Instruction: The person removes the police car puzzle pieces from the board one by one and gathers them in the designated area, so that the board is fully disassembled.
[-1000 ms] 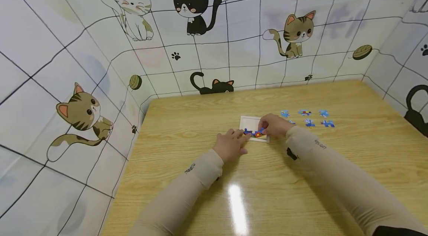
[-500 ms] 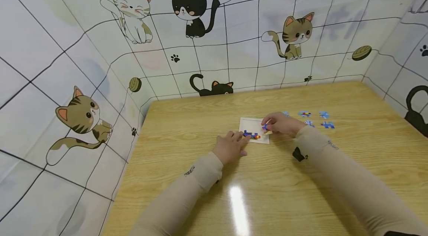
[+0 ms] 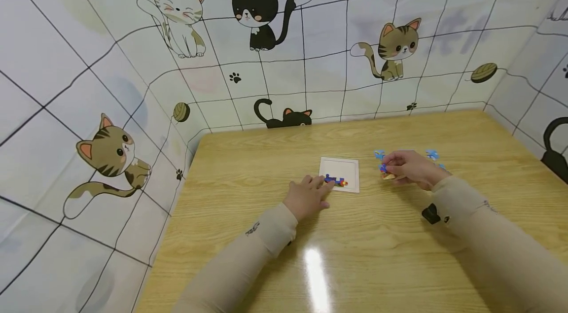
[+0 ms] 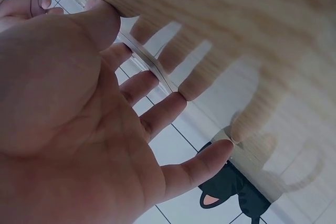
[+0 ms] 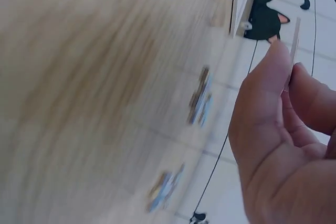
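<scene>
A white puzzle tray (image 3: pixel 341 164) lies flat on the table, with a short row of joined blue and red jigsaw pieces (image 3: pixel 335 180) along its near side. My left hand (image 3: pixel 307 196) rests at the tray's near left corner, fingers spread, fingertips touching the pieces. In the left wrist view the left hand (image 4: pixel 126 124) shows its palm, the fingertips down on the surface. To the right of the tray, my right hand (image 3: pixel 412 169) pinches a blue jigsaw piece (image 3: pixel 383 170) between thumb and fingers. The right wrist view shows that jigsaw piece (image 5: pixel 295 43) edge-on, raised off the table.
Loose light-blue puzzle pieces lie beyond and around the right hand, one to its left (image 3: pixel 379 154) and another to its right (image 3: pixel 432 154); the hand hides others. A cat-patterned wall covering (image 3: pixel 324 76) rises behind the wooden table (image 3: pixel 248 155).
My right hand has lifted the blue jigsaw piece out of the tray's row and carried it right, off the tray to beside the loose pieces. The left hand stays at the tray's corner.
</scene>
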The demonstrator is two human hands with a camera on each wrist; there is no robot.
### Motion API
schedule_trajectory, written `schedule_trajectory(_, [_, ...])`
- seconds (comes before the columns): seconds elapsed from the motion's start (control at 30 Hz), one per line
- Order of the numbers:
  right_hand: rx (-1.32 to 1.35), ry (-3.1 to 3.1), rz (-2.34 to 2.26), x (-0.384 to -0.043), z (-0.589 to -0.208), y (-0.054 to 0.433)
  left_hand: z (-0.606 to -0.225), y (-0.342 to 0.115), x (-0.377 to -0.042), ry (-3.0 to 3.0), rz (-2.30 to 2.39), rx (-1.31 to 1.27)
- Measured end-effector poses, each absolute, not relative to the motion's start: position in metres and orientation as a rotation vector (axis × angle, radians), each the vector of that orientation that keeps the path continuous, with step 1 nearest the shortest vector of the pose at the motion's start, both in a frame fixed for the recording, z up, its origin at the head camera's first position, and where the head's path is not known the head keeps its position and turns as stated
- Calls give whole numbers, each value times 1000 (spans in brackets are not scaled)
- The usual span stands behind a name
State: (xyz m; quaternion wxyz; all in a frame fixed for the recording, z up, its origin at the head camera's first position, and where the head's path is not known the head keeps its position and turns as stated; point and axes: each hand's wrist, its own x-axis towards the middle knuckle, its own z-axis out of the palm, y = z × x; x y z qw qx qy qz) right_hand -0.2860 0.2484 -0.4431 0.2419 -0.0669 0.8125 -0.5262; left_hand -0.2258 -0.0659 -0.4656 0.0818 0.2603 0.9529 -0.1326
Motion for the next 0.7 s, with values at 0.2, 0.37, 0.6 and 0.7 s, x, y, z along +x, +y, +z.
schedule_trajectory(0.2, [-151, 2210, -1489, -281, -449, 275, -468, -66, -224, 2838, -376, 778])
schedule_trajectory(0.37, [-97, 2236, -1508, -280, -450, 297, -470, -66, -225, 2837, -388, 775])
schedule_trajectory(0.6, [-11, 2294, -1497, -278, -451, 327, -470, -65, -225, 2840, -393, 776])
schedule_trajectory(0.7, [17, 2306, -1483, -279, -454, 339, -470, -66, -225, 2842, -391, 782])
